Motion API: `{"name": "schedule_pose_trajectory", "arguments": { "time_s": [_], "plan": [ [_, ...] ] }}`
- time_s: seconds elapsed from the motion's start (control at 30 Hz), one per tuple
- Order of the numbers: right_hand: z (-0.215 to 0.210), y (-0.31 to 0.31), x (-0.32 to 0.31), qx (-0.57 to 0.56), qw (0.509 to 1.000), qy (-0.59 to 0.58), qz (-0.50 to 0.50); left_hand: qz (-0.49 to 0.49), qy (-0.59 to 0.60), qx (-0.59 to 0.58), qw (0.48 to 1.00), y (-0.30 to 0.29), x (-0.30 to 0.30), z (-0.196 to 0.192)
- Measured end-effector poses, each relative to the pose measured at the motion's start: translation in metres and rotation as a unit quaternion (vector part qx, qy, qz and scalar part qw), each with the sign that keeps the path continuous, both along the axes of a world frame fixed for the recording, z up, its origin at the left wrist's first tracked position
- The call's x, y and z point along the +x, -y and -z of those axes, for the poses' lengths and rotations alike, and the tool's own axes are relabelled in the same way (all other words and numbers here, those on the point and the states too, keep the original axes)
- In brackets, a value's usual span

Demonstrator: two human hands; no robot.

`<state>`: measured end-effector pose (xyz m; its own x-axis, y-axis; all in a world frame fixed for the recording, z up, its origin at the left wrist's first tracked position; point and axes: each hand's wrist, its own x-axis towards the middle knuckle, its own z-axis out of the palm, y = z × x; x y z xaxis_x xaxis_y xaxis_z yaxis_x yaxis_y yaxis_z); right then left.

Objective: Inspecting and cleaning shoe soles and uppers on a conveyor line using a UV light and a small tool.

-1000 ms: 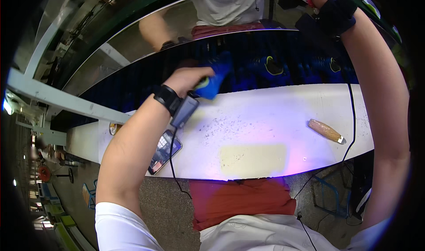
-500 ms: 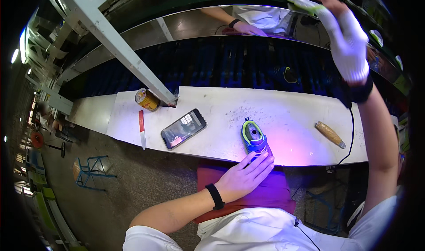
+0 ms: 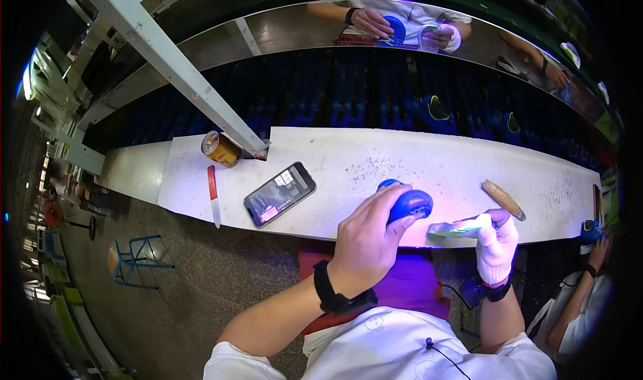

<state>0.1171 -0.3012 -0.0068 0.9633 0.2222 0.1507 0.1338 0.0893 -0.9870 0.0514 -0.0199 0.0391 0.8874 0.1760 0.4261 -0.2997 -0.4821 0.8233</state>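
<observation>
Blue rounded shoe (image 3: 411,206), gripped in bare left hand (image 3: 367,239), over near edge of white tabletop (image 3: 321,151); pale green-edged flat piece (image 3: 459,229) pinched in white-gloved right hand (image 3: 497,247). Seemingly midway: taken up, not yet set down!

The left hand (image 3: 366,241) hides part of the blue shoe (image 3: 412,204) from view.

A blue shoe (image 3: 415,204) is tilted in the left hand (image 3: 368,243), its rounded end turned rightward. Just beside it, a thin, pale insole-like piece (image 3: 461,228) with green edging is held nearly flat, one end in the right hand (image 3: 497,249).
</observation>
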Motion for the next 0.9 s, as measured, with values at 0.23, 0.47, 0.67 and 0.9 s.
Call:
{"name": "schedule_pose_trajectory", "arguments": {
  "time_s": [0.23, 0.47, 0.67, 0.9],
  "plan": [
    [0.001, -0.044, -0.014, 0.08, 0.997, 0.001, 0.001, 0.006, 0.029, 0.007, 1.0, 0.004, -0.016, 0.019],
    [0.0, -0.042, -0.015, 0.101, 0.994, -0.044, -0.013, 0.026, 0.073, 0.038, 0.996, 0.011, -0.021, 0.026],
    [-0.009, -0.046, -0.025, 0.128, 0.977, 0.016, -0.17, 0.027, 0.079, 0.034, 0.996, 0.016, -0.025, 0.031],
    [-0.021, -0.073, -0.035, 0.156, 0.953, -0.144, -0.218, 0.029, 0.143, -0.026, 0.989, 0.016, -0.028, 0.042]
  ]
}}
